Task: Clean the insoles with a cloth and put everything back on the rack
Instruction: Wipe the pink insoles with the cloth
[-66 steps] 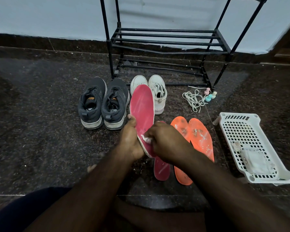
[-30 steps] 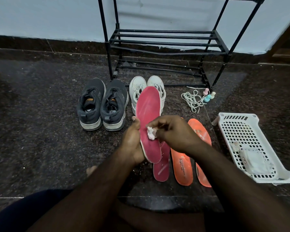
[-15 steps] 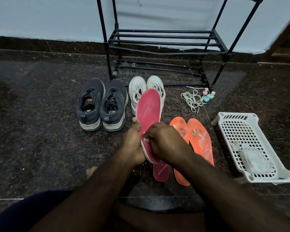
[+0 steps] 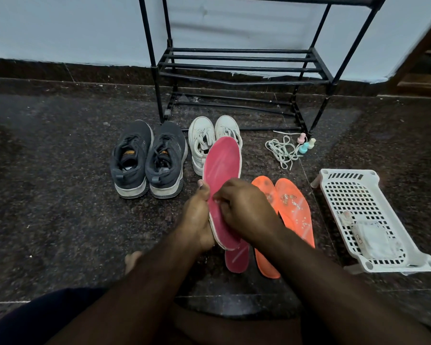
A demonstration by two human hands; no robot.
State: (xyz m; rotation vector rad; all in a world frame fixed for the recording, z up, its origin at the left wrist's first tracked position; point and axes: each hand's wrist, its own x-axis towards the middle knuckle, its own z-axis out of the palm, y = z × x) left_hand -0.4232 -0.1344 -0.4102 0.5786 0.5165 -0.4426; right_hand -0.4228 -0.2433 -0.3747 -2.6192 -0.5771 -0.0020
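I see the pink insole [image 4: 222, 168] held upright above the floor, left hand [image 4: 197, 217] gripping its heel edge. Right hand [image 4: 244, 207] curls against its face; cloth hidden. I judge it light, flexible: support it along the edges.

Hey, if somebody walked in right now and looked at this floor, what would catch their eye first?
Probably the pink insole held up mid-scene, gripped by the left hand while the right hand presses on its face. Next, the two bright orange insoles lying on the dark floor just right of the hands, flecked with pale dirt. The black rack behind stands bare on the shelves in view.
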